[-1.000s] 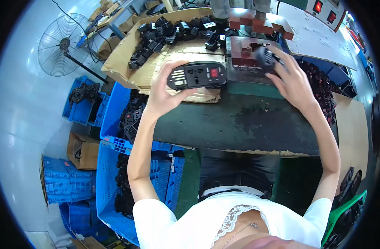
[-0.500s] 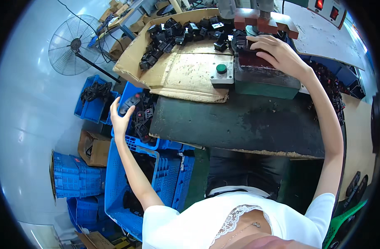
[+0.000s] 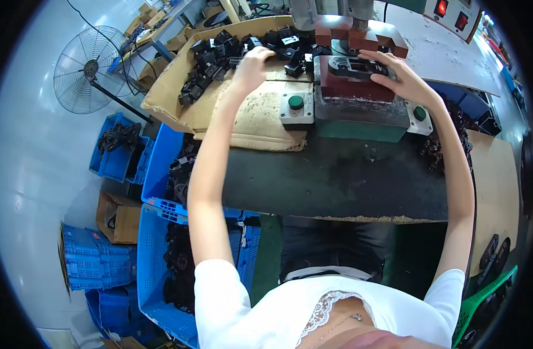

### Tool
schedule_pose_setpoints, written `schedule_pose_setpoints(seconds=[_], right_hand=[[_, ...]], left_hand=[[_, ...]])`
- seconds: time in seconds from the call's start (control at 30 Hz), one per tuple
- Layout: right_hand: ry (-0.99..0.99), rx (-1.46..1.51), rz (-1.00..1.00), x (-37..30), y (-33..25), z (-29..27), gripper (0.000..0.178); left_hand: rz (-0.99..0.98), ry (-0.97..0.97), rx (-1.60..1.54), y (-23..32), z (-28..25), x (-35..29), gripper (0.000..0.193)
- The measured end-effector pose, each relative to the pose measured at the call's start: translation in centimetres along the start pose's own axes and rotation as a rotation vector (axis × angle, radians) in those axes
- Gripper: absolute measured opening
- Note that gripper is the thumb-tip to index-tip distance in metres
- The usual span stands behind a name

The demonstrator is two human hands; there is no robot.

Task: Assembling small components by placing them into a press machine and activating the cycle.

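A long black plastic housing point(image 3: 355, 68) lies on the dark red block point(image 3: 351, 88) of a press. My right hand point(image 3: 403, 80) grips its right end, fingers behind and thumb in front. Just above hangs the press's reddish-brown head point(image 3: 359, 36). My left hand point(image 3: 252, 71) is over the cardboard tray point(image 3: 256, 110), beside several small black parts point(image 3: 211, 58) heaped along its far and left sides. The left fingers are curled together and pointing right; whatever is between them is hidden.
Green push buttons point(image 3: 295, 102) flank the press base. Blue crates point(image 3: 147, 264) with dark parts stand left of the black worktable point(image 3: 330, 174). A control box with red switches point(image 3: 452, 16) is at the far right, and a fan point(image 3: 91, 68) at the far left.
My left hand has let go of a dark housing it held over the blue crate and moved up and right to the cardboard tray. My right hand stays at the press.
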State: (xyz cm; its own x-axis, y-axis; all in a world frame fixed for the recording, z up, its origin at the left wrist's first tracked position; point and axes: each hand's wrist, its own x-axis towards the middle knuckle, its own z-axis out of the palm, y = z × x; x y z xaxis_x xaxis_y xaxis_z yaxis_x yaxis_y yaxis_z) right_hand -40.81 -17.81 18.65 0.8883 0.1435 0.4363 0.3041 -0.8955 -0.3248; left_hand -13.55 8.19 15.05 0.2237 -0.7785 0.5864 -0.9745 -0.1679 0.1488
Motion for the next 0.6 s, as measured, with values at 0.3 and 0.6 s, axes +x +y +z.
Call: schedule_pose_setpoints(seconds=[0.3, 0.6], right_hand=[[0.113, -0.222, 0.044, -4.8, -2.8, -3.3, 0.04], [0.301, -0.285, 0.327, -16.0, 0.0, -9.4, 0.021]], left_hand=[[-0.026, -0.153, 0.085, -0.3, 7.4, 5.7, 0.039], [-0.468, 0.394, -1.293, -1.4, 3.1, 3.2, 0.029]])
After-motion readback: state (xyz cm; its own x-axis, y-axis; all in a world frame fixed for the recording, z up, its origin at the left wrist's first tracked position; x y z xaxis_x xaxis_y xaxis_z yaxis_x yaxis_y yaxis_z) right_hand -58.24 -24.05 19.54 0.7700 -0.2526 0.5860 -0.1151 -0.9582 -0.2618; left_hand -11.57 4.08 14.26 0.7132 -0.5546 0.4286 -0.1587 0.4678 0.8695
